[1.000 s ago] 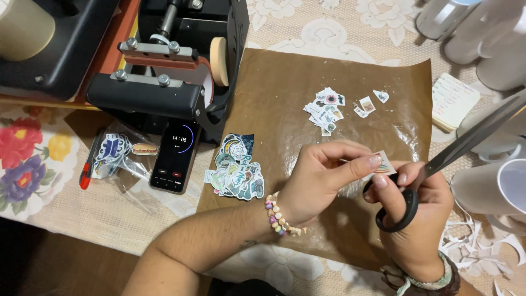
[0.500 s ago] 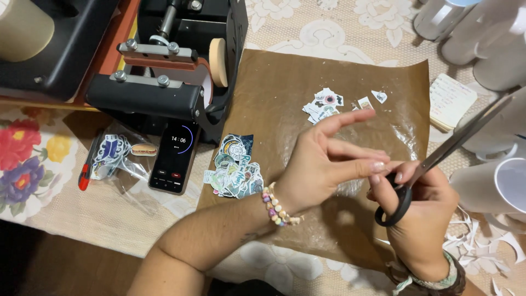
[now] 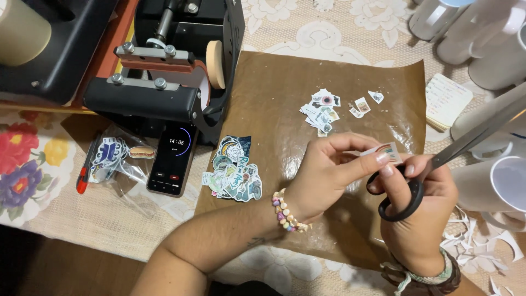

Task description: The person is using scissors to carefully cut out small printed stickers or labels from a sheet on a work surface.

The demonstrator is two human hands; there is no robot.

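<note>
Since the earlier frame, the left hand [image 3: 329, 172] is re-closed on the small paper cutout [image 3: 386, 152], pinched above the brown sheet [image 3: 274, 93]. The right hand [image 3: 419, 205] grips the scissors [image 3: 438, 164]. Trimming is judged in hand; feeding the cutout's edge between the blades is called for.

head view | worn on head | looks steeply down | close over table [image 3: 307, 33]

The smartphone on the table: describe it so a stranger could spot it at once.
Start at the big black press machine at the upper left. Just below its front edge, left of the brown paper sheet, lies the smartphone, flat and face up. It alone has a dark lit screen, unlike the clear plastic bag beside it.
</note>
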